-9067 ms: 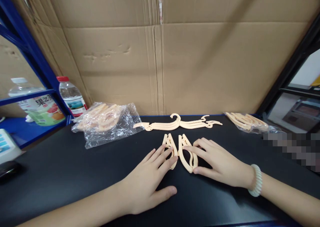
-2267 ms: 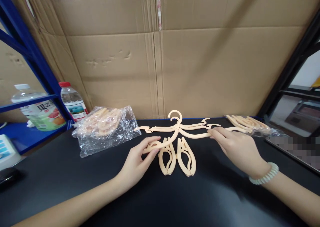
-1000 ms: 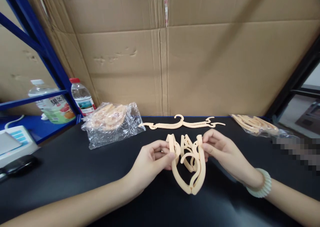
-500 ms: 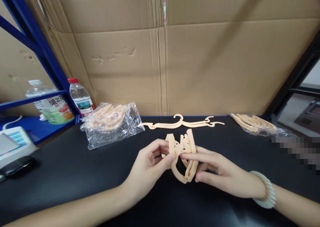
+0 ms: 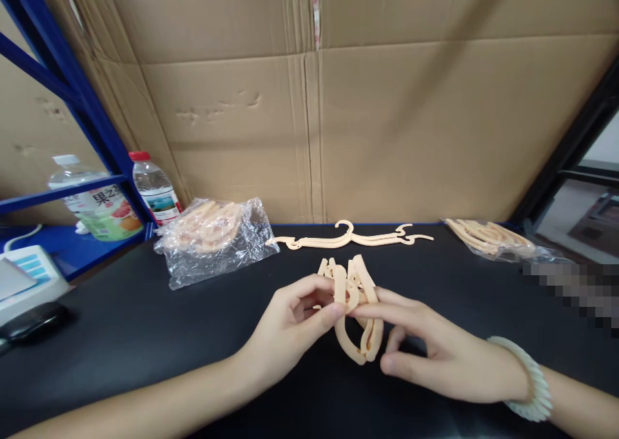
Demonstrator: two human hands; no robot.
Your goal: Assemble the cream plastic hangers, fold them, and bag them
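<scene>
A peach-coloured folding hanger [image 5: 372, 345], its arms folded together, is held upright above the black table. My left hand [image 5: 294, 326] pinches its left side, with the thumb in front and the fingers behind. From the right, my right hand [image 5: 435, 345] has one finger behind the hanger's right arm and another across its front. The right thumb sits apart from the hanger. Behind them an unfolded hanger [image 5: 372, 239] of the same colour lies flat on the table, its hook pointing away. My fingers partly cover the middle of the held hanger.
A clear plastic bag [image 5: 246, 252] with more hanger parts lies at the back left, and another bagged bundle [image 5: 488, 236] at the back right. Two bottles [image 5: 157, 191] [image 5: 99, 200] stand at the left by a blue frame [image 5: 82, 104]. Cardboard [image 5: 232, 123] closes the back.
The folded hanger has turned a little and shifted slightly toward me and to the right. My right thumb has come away from it, and the right wrist has moved nearer and rightward.
</scene>
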